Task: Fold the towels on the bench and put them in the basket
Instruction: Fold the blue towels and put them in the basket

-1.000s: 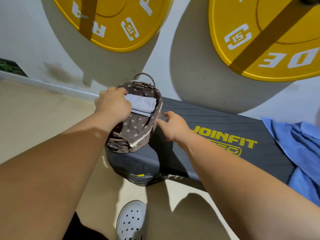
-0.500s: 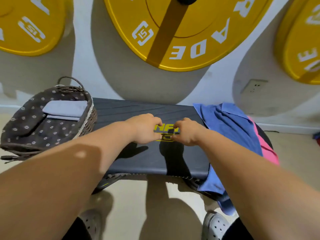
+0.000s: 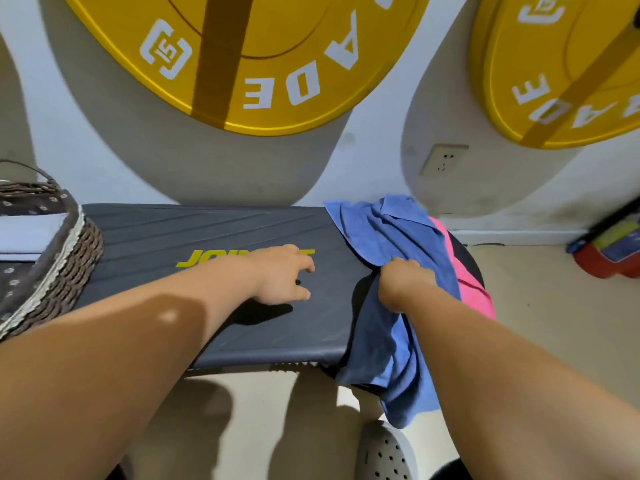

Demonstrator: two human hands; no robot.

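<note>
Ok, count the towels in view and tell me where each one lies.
3. A blue towel drapes off the bench, gripped by the right hand. A pink towel lies under it. A pale folded towel sits in the basket. Others may be hidden.

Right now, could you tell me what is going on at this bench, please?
A person is handling towels. Their right hand grips the blue towel, which lies crumpled at the right end of the bench, hanging over its front edge and partly covering a pink towel. The left hand is open over the bench, holding nothing. A folded grey towel lies in the basket.
</note>
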